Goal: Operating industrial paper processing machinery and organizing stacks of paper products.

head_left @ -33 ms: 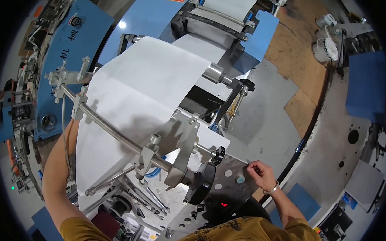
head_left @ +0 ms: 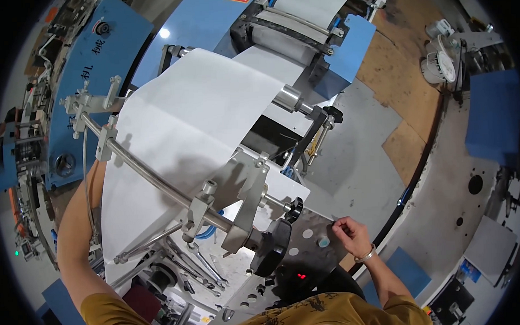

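Observation:
A wide white paper web runs over a metal roller and under a long steel bar with clamps. My left forearm reaches up along the web's left edge; my left hand is hidden behind the paper and bar. At the right corner of the dark control panel, my right hand is closed, fingers curled and thumb pressed in. What its fingertips hold, if anything, I cannot make out. Just left of it is a round teal button. A black knob caps the bar's near end.
Wrenches lie on the machine bed below the bar. Blue machine housings stand at left and far centre. Brown board covers floor on the right, with white buckets beyond. A black cable runs along the floor.

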The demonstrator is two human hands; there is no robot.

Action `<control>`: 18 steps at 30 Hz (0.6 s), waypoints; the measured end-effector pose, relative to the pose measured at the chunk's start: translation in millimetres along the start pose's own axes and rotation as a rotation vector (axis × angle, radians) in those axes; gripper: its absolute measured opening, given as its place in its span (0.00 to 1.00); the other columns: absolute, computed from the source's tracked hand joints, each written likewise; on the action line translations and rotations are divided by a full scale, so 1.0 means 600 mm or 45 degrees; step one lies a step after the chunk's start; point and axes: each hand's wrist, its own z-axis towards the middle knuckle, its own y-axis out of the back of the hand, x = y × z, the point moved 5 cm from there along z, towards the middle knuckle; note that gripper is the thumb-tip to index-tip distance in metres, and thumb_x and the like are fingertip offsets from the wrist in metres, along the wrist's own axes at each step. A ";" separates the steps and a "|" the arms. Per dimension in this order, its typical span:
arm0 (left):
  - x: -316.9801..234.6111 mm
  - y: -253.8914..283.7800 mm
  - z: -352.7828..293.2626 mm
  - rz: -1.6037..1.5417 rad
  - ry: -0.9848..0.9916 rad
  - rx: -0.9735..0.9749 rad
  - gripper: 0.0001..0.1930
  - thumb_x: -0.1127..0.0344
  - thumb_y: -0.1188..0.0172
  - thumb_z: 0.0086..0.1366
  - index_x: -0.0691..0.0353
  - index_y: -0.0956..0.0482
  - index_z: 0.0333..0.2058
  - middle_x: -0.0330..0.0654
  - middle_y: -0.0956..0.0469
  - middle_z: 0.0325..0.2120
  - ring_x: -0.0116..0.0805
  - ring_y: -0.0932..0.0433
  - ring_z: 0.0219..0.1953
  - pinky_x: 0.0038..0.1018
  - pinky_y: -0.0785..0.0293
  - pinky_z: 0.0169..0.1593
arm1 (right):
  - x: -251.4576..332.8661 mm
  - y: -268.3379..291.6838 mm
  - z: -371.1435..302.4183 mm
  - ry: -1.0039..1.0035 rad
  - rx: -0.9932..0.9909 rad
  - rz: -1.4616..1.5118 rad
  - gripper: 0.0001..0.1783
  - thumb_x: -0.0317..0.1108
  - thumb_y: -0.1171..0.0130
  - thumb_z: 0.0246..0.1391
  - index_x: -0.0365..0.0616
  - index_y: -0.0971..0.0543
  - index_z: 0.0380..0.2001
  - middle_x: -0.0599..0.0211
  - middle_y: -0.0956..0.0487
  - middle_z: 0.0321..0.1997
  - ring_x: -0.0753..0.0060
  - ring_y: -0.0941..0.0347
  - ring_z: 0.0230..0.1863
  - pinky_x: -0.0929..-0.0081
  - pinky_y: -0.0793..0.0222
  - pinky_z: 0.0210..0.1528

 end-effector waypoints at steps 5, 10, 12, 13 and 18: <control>0.022 -0.003 0.017 -0.095 0.022 -0.005 0.23 0.57 0.46 0.61 0.66 0.29 0.51 0.48 0.20 0.37 0.42 0.21 0.35 0.33 0.26 0.41 | -0.001 -0.002 0.000 -0.021 -0.005 -0.063 0.09 0.35 0.36 0.51 0.42 0.21 0.32 0.71 0.22 0.21 0.83 0.29 0.20 0.83 0.31 0.27; 0.034 -0.010 0.038 -0.184 0.033 0.007 0.24 0.57 0.46 0.61 0.66 0.29 0.53 0.48 0.20 0.38 0.42 0.21 0.36 0.33 0.26 0.42 | -0.005 0.000 -0.008 0.009 -0.032 -0.053 0.09 0.36 0.35 0.51 0.43 0.21 0.32 0.72 0.23 0.20 0.83 0.30 0.20 0.82 0.32 0.26; 0.034 -0.004 0.040 -0.209 0.042 0.011 0.25 0.57 0.46 0.61 0.66 0.29 0.53 0.48 0.20 0.38 0.42 0.21 0.37 0.33 0.26 0.42 | -0.007 -0.002 -0.008 0.010 -0.033 -0.049 0.09 0.36 0.35 0.51 0.43 0.21 0.32 0.72 0.23 0.20 0.83 0.30 0.19 0.82 0.32 0.26; 0.033 0.002 0.037 -0.219 0.049 0.011 0.25 0.56 0.46 0.61 0.66 0.29 0.53 0.48 0.20 0.39 0.42 0.21 0.37 0.33 0.25 0.42 | -0.007 -0.004 -0.007 0.013 -0.029 -0.046 0.10 0.37 0.35 0.51 0.44 0.22 0.32 0.72 0.23 0.20 0.83 0.30 0.19 0.82 0.32 0.26; -0.015 0.052 -0.025 -0.267 0.060 0.006 0.26 0.56 0.45 0.61 0.66 0.29 0.55 0.48 0.20 0.39 0.42 0.21 0.38 0.32 0.25 0.43 | -0.014 0.001 -0.017 0.002 -0.003 -0.043 0.11 0.39 0.36 0.53 0.44 0.22 0.34 0.72 0.23 0.22 0.82 0.30 0.21 0.81 0.32 0.27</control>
